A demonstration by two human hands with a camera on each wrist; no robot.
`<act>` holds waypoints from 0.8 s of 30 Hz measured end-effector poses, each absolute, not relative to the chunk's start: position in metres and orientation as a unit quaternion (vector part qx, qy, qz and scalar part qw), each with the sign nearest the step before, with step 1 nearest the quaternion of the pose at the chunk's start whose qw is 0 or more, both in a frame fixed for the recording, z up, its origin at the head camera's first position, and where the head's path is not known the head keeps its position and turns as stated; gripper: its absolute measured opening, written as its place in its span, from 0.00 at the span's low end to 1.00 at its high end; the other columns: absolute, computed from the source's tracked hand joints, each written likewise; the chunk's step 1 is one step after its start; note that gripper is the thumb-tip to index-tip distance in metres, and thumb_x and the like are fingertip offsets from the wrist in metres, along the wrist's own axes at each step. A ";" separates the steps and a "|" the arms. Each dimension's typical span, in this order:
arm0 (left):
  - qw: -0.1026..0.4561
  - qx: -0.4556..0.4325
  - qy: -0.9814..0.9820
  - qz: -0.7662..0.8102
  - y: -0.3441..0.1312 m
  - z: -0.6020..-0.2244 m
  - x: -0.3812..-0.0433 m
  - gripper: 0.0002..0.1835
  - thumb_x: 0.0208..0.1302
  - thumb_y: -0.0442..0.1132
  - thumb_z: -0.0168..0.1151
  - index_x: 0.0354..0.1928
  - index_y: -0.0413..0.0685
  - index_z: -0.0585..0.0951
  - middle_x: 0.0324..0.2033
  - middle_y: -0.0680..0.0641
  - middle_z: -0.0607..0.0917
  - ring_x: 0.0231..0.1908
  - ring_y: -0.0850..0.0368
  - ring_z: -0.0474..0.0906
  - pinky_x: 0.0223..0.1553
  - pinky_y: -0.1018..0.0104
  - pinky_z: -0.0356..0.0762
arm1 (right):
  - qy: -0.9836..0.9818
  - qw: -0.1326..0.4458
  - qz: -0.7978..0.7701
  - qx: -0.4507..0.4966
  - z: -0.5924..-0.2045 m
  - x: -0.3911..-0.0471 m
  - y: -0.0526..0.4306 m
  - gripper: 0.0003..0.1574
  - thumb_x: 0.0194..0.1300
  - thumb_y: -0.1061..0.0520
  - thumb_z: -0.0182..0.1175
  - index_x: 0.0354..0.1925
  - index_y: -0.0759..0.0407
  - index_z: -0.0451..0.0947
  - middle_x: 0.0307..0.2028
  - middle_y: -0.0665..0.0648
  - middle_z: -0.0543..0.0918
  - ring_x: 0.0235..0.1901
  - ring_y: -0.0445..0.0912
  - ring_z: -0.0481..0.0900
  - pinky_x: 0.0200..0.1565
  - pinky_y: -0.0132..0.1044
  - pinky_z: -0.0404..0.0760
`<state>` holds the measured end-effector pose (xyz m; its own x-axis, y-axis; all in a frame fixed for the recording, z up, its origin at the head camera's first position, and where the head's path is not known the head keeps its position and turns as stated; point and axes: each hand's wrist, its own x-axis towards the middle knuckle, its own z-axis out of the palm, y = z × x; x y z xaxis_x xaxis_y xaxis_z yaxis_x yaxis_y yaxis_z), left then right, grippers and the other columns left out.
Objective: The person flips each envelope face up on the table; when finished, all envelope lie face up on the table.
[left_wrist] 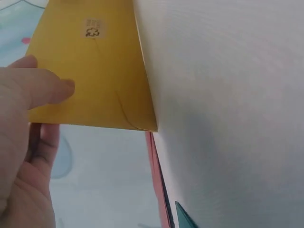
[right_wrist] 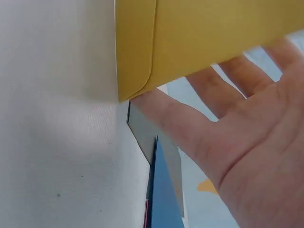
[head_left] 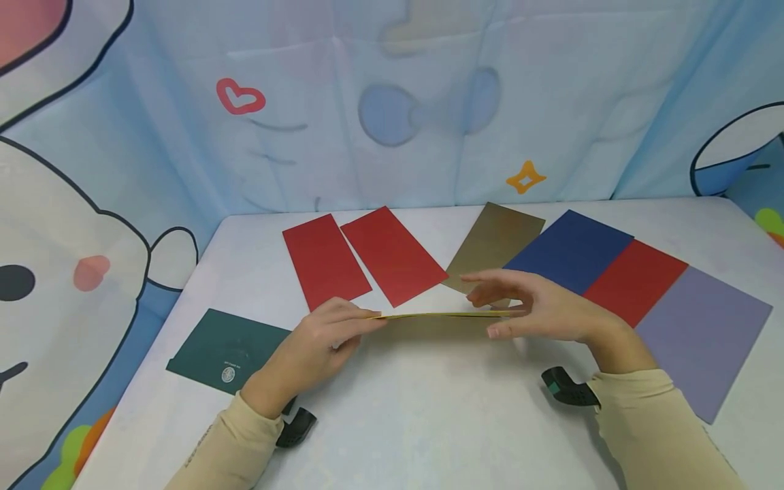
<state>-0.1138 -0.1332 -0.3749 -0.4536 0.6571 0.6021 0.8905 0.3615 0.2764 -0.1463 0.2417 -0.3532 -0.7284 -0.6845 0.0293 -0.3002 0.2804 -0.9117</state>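
Note:
A yellow envelope (left_wrist: 95, 61) stands on its long edge on the table, seen almost edge-on in the head view as a thin strip (head_left: 441, 315). My left hand (head_left: 324, 340) pinches its left end, the thumb on the near face and fingers behind. A small printed mark shows on that face in the left wrist view. Around the right end of the envelope, my right hand (head_left: 545, 309) is spread with fingers loosely bent. In the right wrist view its fingers (right_wrist: 242, 76) pass behind the envelope, which partly hides them; they do not grip it.
Two red envelopes (head_left: 327, 262) lie at the back. A dark green envelope (head_left: 233, 350) is on the left. To the right lie a brown-gold envelope (head_left: 496, 238) and overlapping blue (head_left: 569, 248), red (head_left: 637, 282) and lavender (head_left: 704, 333) ones. A patterned curtain (head_left: 429, 102) hangs behind.

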 end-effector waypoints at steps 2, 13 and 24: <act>0.197 -0.476 -0.799 -0.308 -0.133 -0.374 -0.114 0.24 0.53 0.21 0.72 0.54 0.43 0.86 0.49 0.48 0.87 0.47 0.54 0.80 0.44 0.70 0.80 | 0.783 0.176 -0.507 -0.313 -0.354 -0.146 0.241 0.46 0.62 0.61 0.70 0.74 0.47 0.64 0.61 0.65 0.75 0.61 0.53 0.75 0.53 0.49 0.81; 0.108 -0.409 -0.815 -0.396 -0.131 -0.372 -0.110 0.27 0.55 0.29 0.76 0.59 0.44 0.83 0.51 0.51 0.85 0.49 0.58 0.81 0.48 0.69 0.81 | 0.761 0.158 -0.551 -0.303 -0.355 -0.148 0.236 0.66 0.54 0.66 0.76 0.79 0.45 0.49 0.57 0.64 0.73 0.52 0.56 0.83 0.50 0.48 0.83; 0.021 -0.280 -0.865 -0.416 -0.130 -0.374 -0.109 0.40 0.48 0.41 0.83 0.66 0.54 0.78 0.59 0.51 0.71 0.60 0.58 0.68 0.54 0.59 0.79 | 0.786 0.161 -0.526 -0.282 -0.355 -0.146 0.236 0.49 0.53 0.62 0.78 0.70 0.53 0.69 0.65 0.60 0.68 0.52 0.54 0.82 0.46 0.44 0.85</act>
<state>-0.1086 -0.1303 -0.3745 -0.8424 0.4670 0.2690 0.5017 0.4972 0.7078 -0.1462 0.2358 -0.3547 -0.7885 -0.6135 0.0432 -0.2741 0.2877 -0.9177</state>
